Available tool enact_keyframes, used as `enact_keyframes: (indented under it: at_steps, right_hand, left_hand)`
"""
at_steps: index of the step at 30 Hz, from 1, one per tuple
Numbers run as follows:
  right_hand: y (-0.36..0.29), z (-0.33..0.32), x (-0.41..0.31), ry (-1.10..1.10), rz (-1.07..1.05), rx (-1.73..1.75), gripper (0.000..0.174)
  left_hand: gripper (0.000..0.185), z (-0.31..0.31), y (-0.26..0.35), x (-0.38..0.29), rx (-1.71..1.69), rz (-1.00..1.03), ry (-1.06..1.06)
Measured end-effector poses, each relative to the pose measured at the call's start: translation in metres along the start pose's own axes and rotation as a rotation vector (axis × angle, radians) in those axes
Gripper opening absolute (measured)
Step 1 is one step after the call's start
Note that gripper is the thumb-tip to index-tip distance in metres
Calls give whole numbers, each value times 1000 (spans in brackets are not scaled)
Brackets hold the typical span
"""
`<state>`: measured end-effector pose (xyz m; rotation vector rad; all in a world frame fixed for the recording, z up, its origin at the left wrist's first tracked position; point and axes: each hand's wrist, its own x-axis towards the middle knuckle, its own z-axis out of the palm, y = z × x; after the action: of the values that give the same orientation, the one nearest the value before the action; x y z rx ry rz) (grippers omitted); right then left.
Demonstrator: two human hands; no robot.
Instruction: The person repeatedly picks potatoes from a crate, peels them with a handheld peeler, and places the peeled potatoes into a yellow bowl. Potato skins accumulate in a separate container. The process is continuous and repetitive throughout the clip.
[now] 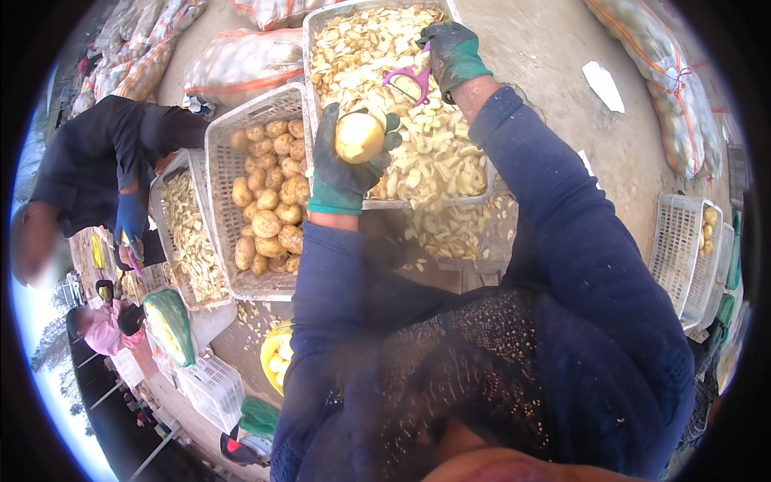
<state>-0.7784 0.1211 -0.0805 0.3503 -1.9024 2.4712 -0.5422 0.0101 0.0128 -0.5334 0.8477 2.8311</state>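
Note:
My left hand [346,172], in a dark glove with a green cuff, grips a potato [359,138]. The side of the potato facing me looks pale and largely peeled. My right hand [452,54], gloved alike, is shut on the handle of a purple Y-shaped peeler [415,78], its blade end pointing down and left, apart from the potato. Both hands are over a white plastic crate [309,54] heaped with potato peelings [361,48]. Left of it stands another crate [211,156] of unpeeled potatoes [266,223].
Peelings [452,235] lie spilled below the near crate rim. A yellow basket [268,355] holds peeled potatoes. At left, a co-worker [102,162] bends over a crate of peelings [199,259]. Filled mesh sacks [247,63] lie beyond, and more crates [674,253] stand at right.

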Motion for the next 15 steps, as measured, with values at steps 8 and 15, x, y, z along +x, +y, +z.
enact_keyframes:
  at_steps: [8,15]
  right_hand:
    - [-87,53,-80,-243,101,411,12]
    - [0,17,7,-29,98,571,5]
  left_hand:
    - [53,-6,-13,7,-120,90,187]
    - [53,8,-15,2,-97,69,254]
